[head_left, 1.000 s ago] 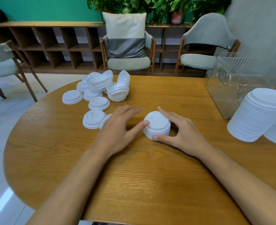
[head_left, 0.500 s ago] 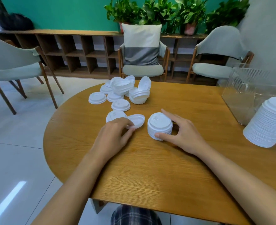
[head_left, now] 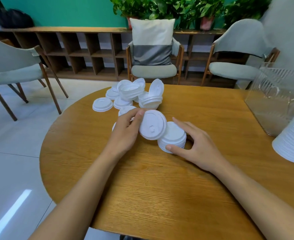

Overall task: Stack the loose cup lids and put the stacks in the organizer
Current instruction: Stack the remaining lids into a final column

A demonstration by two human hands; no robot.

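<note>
My left hand (head_left: 125,134) pinches a single white cup lid (head_left: 153,124), tilted on edge, just left of and above a short stack of lids (head_left: 174,138) in the table's middle. My right hand (head_left: 196,146) cups that short stack, thumb at its front and fingers behind it. Several loose white lids (head_left: 102,104) and small nested piles (head_left: 150,100) lie farther back on the table. A clear plastic organizer (head_left: 277,94) stands at the right. Beside it a tall stack of lids (head_left: 293,141) leans at the right edge.
The round wooden table (head_left: 160,187) ends close on the left and front. Chairs (head_left: 13,64) stand around it, one with a cushion (head_left: 152,40). A low wooden shelf (head_left: 73,49) and potted plants (head_left: 168,7) line the green back wall.
My left hand picked a loose lid off the table and lifted it toward the short stack. My right hand stayed on the stack. The camera moved.
</note>
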